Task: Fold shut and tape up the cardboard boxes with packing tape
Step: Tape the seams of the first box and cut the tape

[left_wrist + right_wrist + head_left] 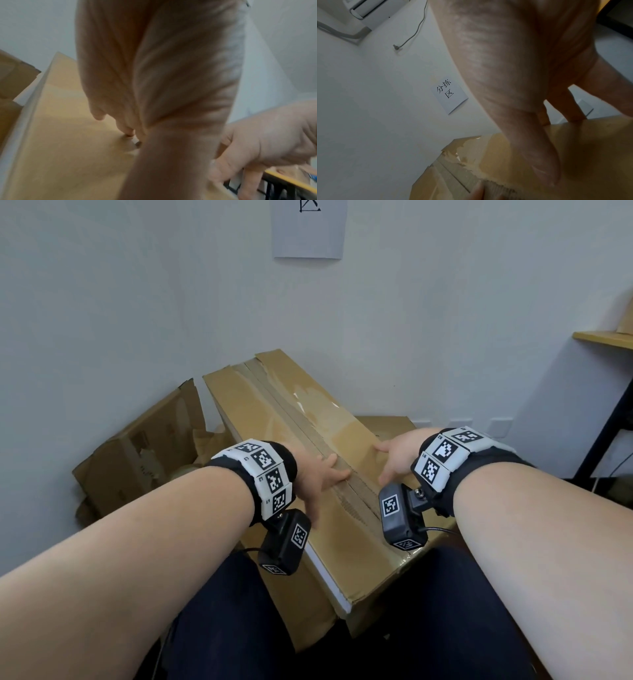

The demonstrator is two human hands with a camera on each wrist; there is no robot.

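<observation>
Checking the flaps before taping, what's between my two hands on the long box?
In the head view, only the torn centre seam of the long box lies between left hand and right hand.

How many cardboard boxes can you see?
3. The long box lies under both hands. A torn open box sits to its left. Another box peeks out behind on the right. More may be hidden.

Both hands lie on the box (298, 419) top. An open carton (144, 453) crowds its 9 o'clock side, the wall (394, 320) closes 12 o'clock, and a shelf (604, 338) stands at 3 o'clock.
</observation>
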